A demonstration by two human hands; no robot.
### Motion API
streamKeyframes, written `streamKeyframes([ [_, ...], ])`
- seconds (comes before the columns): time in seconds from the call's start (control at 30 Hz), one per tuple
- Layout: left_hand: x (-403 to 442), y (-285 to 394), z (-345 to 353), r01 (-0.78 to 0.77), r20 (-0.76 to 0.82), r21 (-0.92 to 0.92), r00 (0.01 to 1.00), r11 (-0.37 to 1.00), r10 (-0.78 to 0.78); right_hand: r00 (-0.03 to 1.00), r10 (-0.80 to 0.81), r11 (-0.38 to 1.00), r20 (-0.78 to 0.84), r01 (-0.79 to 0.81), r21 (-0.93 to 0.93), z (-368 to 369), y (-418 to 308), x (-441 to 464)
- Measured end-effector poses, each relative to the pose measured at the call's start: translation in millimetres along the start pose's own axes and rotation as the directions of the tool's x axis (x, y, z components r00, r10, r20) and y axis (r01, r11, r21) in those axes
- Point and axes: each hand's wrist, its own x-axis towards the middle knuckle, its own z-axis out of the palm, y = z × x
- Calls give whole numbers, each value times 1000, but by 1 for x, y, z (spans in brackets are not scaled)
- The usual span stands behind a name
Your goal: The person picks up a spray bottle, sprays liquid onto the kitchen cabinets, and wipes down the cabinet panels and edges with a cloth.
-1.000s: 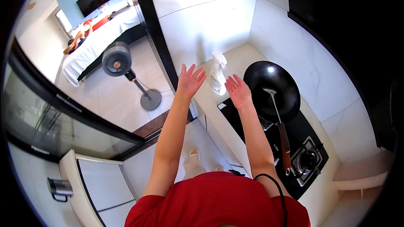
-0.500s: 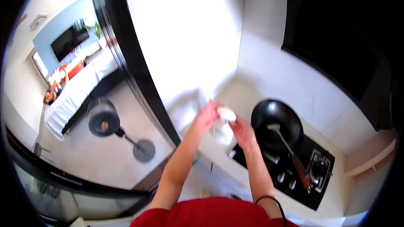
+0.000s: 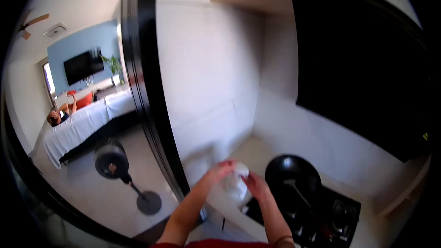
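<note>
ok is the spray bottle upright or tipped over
Upright: the spray bottle has its white head between the left hand and right hand, with its body below.

Both our arms bare, stretched forward from red cloth shirt [image 3: 216, 245], converging ahead of it. Bare left arm [image 3: 189, 211] slants inward from shirt's left part; bare right arm [image 3: 275, 220] slants inward from its right. Our bare left hand [image 3: 221, 170], slightly farther from shirt than our bare right hand [image 3: 255, 186], turns fingers across toward it. Right hand's fingers bent, pointing inward, away from shirt. Hands near each other, apart. Blur hides how firmly fingers close.
</note>
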Motion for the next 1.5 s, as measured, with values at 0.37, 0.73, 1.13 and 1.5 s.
streamKeyframes([
  [0.37,-22,2,44,-175,-367,116,907,978,206,1000,-3,999,-20,2,-48,14,-21,0],
  [0.73,-49,-17,61,-335,-251,182,893,925,373,988,-115,922,99,143,-360,13,4,-11],
  [1.13,-253,-33,106,-132,-665,536,542,834,514,917,-27,626,397,325,-709,66,100,-125],
  [1.5,-543,-92,156,-53,-880,441,-222,896,420,490,338,560,804,581,-590,114,335,-312],
])
